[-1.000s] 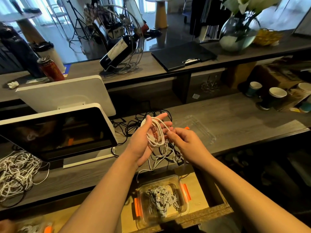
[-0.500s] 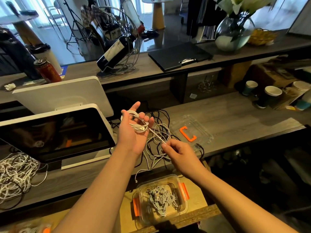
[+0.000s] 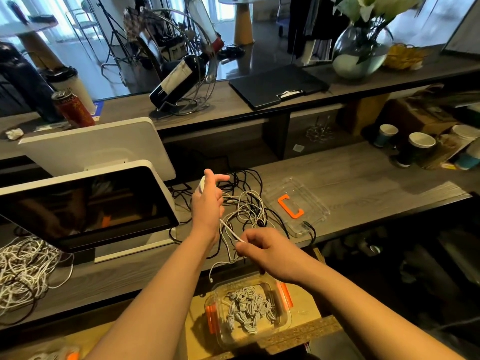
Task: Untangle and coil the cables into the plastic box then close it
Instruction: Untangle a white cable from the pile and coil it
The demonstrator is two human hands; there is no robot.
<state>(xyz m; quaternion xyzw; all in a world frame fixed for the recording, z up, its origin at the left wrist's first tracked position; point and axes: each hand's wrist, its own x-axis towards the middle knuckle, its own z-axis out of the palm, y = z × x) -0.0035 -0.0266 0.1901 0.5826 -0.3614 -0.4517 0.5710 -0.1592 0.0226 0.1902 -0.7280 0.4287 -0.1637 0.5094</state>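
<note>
While left hand (image 3: 207,201) clamps part-wound white cable (image 3: 230,231) coil, right hand (image 3: 262,249) pinches taut strand near tangle (image 3: 246,209) on counter (image 3: 363,178). Advice: feed slack slowly, keep loops even (snags likely). Plastic box (image 3: 281,326) open below; lid (image 3: 296,203) beside tangle.

place: shop counter | cues: point-of-sale screen (image 3: 85,206); paper cups (image 3: 418,149); wine bottle (image 3: 179,81)
</note>
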